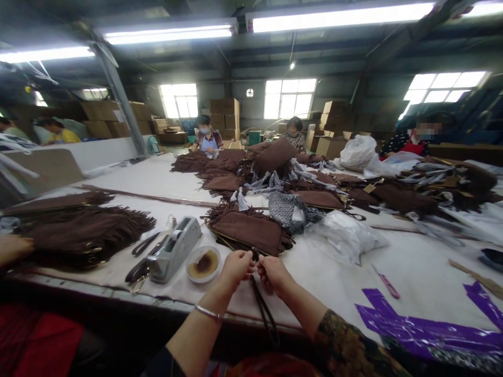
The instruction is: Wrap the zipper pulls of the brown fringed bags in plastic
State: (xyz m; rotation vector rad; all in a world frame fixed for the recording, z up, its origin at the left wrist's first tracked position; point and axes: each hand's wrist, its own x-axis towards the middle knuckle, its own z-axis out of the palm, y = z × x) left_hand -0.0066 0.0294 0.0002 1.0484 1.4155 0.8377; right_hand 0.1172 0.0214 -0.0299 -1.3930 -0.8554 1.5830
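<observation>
Both my hands meet in front of a brown fringed bag that lies flat on the table with its zip edge toward me. My left hand is closed in a pinch at the top end of a dark wrist strap, right at the bag's near edge. Close beside it, my right hand is also pinched at that end. The strap's loop hangs down between my forearms over the table's front edge. My fingers hide the small fitting between them.
Left of my hands stand a white bowl of brown stuff and a grey tape dispenser, near more straps. Stacked fringed bags lie further left by another person's hand. A pink cutter and purple tape lie right.
</observation>
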